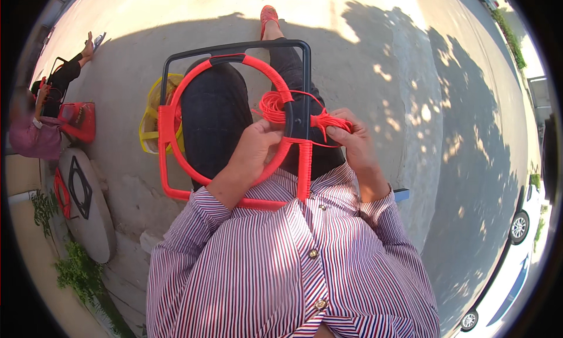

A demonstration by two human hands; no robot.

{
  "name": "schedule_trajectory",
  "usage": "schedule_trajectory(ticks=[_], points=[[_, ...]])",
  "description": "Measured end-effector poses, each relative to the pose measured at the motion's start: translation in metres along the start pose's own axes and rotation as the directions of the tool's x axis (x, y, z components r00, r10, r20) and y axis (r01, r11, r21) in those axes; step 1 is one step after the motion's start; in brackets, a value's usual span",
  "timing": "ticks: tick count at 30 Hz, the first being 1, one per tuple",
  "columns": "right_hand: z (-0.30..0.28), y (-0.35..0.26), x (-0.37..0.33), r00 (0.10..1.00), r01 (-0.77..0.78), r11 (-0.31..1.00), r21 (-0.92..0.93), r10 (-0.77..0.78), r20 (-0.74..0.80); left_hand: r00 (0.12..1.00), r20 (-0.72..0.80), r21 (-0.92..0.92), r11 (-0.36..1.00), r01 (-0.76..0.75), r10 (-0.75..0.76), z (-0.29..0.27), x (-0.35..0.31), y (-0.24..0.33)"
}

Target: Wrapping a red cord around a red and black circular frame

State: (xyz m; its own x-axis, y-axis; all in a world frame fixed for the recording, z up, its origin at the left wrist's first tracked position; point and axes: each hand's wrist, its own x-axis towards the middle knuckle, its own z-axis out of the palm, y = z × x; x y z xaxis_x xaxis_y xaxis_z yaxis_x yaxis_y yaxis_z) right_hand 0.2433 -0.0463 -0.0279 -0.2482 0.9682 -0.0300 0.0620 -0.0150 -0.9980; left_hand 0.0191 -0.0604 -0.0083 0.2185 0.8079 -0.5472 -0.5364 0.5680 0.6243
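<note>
Across my lap rests a square frame (302, 172) with a round ring inside it, largely wound in red cord and bare black along the top and upper right. A bundle of loose red cord (271, 107) passes behind the bare black bars on the right side, its looped end inside the ring. My right hand (356, 140) pinches the bundle's other end just outside the frame. Through the ring comes my left hand (252, 150), its fingers closed on the cord next to the bare bar; the fingertips are partly hidden.
A yellow-edged bag (151, 116) stands beside my left knee. Further left, another person (36, 133) sits by a red bag (82, 122). A black frame (79, 187) and a red frame (61, 192) lie around a stone slab (101, 221). Parked cars (519, 228) line the right.
</note>
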Motion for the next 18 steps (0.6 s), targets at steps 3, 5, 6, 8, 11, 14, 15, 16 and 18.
schedule_trajectory(ticks=[3, 5, 6, 8, 11, 14, 15, 16, 18], points=[[-0.036, -0.013, -0.018, 0.997, 0.028, 0.862, 0.506, -0.059, 0.045, 0.998, 0.058, -0.015, 1.000, 0.024, -0.023, -0.008, 0.006, -0.004], [-0.057, -0.024, -0.029, 0.973, 0.110, 0.787, 0.607, -0.210, 0.096, 0.998, 0.057, 0.023, 0.999, 0.035, -0.036, -0.007, 0.007, -0.004], [-0.059, -0.035, -0.039, 0.977, 0.155, 0.721, 0.675, -0.215, 0.006, 0.998, 0.057, 0.020, 0.999, 0.037, -0.038, -0.005, 0.007, -0.003], [-0.074, -0.039, -0.049, 0.935, 0.234, 0.534, 0.812, -0.352, -0.039, 1.000, 0.019, -0.025, 0.999, -0.024, 0.025, 0.002, 0.004, -0.002], [-0.124, -0.037, -0.057, 0.905, 0.250, 0.435, 0.865, -0.424, -0.048, 0.998, 0.039, -0.051, 0.998, -0.048, 0.050, 0.006, -0.003, 0.003], [-0.111, -0.046, -0.053, 0.954, 0.298, 0.536, 0.790, -0.154, -0.256, 0.983, 0.170, 0.041, 0.997, -0.071, 0.063, -0.003, -0.003, 0.000], [-0.098, -0.038, -0.049, 0.951, 0.287, 0.603, 0.744, -0.087, -0.296, 0.984, 0.170, 0.048, 0.997, -0.066, 0.057, -0.004, -0.002, -0.002], [-0.082, -0.030, -0.044, 0.943, 0.262, 0.665, 0.699, -0.021, -0.333, 0.982, 0.169, 0.166, 0.980, -0.114, 0.085, -0.007, -0.002, -0.003], [-0.026, -0.035, -0.030, 0.936, -0.006, 0.870, 0.492, 0.178, -0.303, 0.980, 0.166, 0.298, 0.942, -0.153, 0.107, -0.008, -0.005, -0.004]])
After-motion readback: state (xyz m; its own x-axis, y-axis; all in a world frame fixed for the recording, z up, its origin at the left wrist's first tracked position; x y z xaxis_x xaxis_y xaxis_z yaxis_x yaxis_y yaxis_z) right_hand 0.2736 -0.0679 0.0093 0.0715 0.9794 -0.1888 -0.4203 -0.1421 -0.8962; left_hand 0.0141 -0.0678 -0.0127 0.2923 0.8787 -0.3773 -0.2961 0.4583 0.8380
